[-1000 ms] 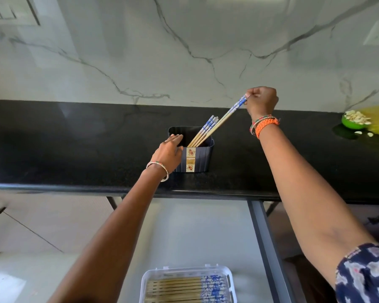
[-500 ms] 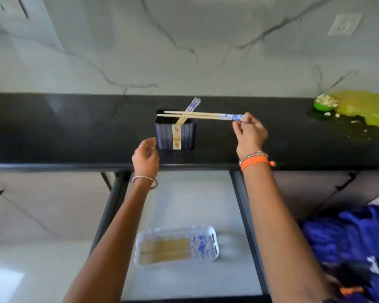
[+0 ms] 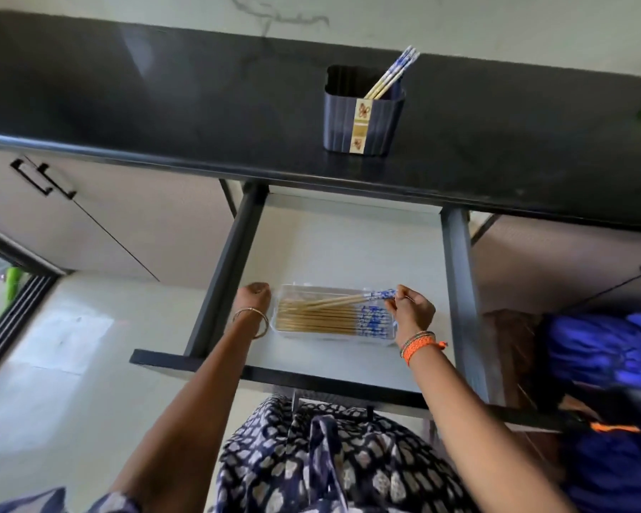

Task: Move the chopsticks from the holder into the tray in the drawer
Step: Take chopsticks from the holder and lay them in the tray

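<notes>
A dark blue ribbed holder [image 3: 363, 120] stands on the black counter with a few blue-tipped chopsticks [image 3: 393, 74] leaning out of it. Down in the open drawer, a clear plastic tray [image 3: 291, 333] holds several chopsticks [image 3: 326, 320] laid side by side. My right hand [image 3: 413, 311] pinches the blue ends of two chopsticks [image 3: 339, 299], which slant over the tray's far side. My left hand [image 3: 254, 296] rests fisted against the tray's left end; whether it grips the rim I cannot tell.
The black counter [image 3: 163, 105] overhangs the drawer's back. Dark drawer rails [image 3: 226, 275] run along both sides, and the front panel [image 3: 274, 375] sits close to my body. A blue cloth heap [image 3: 604, 364] lies to the right.
My right hand carried the two chopsticks from above the holder down to the tray in the drawer. My left hand dropped from the counter edge to the tray's left end.
</notes>
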### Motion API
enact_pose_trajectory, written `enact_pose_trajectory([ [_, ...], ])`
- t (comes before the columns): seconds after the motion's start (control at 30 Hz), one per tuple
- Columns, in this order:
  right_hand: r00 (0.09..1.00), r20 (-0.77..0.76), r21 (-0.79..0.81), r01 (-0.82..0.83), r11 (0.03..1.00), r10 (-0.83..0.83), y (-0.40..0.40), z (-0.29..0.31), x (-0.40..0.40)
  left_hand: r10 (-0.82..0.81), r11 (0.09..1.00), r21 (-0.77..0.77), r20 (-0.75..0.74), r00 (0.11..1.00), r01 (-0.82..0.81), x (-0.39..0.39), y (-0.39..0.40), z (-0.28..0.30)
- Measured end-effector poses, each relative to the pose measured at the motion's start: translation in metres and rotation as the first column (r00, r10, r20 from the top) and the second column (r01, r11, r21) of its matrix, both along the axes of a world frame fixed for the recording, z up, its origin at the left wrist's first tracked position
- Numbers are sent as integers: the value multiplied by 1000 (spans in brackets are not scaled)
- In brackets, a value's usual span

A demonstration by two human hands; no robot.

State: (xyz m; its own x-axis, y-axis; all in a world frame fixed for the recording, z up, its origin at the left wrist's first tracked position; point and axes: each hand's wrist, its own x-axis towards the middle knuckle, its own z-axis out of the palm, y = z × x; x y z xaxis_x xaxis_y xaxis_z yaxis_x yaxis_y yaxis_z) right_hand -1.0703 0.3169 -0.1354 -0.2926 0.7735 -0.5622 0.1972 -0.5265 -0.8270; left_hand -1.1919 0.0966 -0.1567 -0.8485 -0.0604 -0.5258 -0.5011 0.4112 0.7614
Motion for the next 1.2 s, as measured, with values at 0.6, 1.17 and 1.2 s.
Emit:
enact_pose_trajectory([
  [0.6, 816, 482, 183, -450, 874, 319, -34, -14, -1, -229, 973, -16, -47, 972, 228, 18, -9, -12],
  [1.17, 774, 509, 561, -631, 536, 378, 23, 83, -71, -160, 978, 22, -552, 818, 206, -48, 56, 95],
  [1.2, 828, 410, 651, -559, 513, 382, 36, 104, -90, -202, 968, -8, -612, 765, 249, -62, 70, 114],
])
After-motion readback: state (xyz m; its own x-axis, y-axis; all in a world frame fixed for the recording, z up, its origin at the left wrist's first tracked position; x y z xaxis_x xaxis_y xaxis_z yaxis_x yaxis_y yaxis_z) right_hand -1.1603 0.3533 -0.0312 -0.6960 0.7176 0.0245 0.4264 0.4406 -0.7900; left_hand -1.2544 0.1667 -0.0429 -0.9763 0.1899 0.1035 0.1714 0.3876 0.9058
